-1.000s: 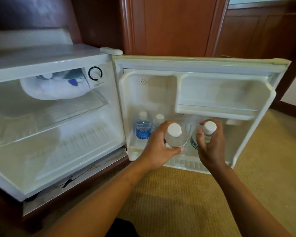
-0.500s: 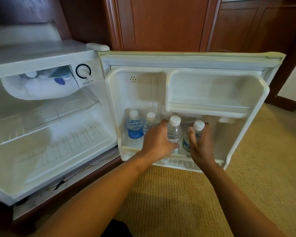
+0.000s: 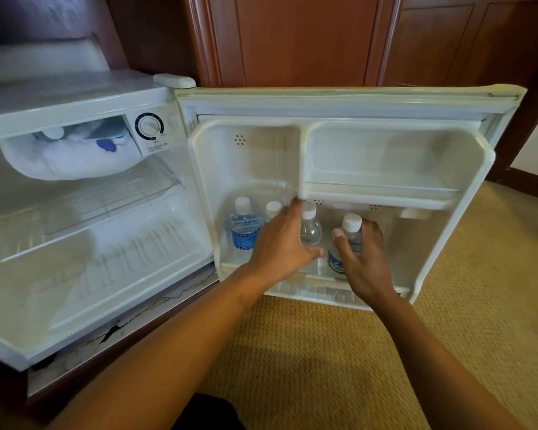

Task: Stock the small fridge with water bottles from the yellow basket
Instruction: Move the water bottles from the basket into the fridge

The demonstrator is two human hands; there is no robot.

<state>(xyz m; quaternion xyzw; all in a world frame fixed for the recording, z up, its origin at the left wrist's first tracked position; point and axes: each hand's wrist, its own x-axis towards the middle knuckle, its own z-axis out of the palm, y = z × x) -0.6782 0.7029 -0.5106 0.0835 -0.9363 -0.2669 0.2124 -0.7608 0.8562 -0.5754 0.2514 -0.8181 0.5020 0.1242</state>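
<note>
Bottles: four water bottles stand in the bottom door shelf of the small fridge, in a row from left to right.
Axis: all four upright — long axis vertical, white caps pointing up.
Blue-label bottle: leftmost, standing free, no hand on it.
Second bottle: just beside the first; only its cap and shoulder show behind the left hand.
Clear bottle: third in line, cap just under the edge of the upper door bin.
Green-label bottle: rightmost, label partly hidden by the thumb.
Left hand: wrapped around the clear bottle — fingers behind it, thumb across the front low down.
Right hand: closed around the green-label bottle, thumb on its left side, fingers curled round the right.
Door: swung fully open to the right; the upper bin holds nothing visible.
Fridge interior: wire shelf across the middle; thick frost bulges around the freezer box at top left; temperature dial beside it.
Surroundings: woven tan carpet underfoot, dark wood cabinetry behind.
</note>
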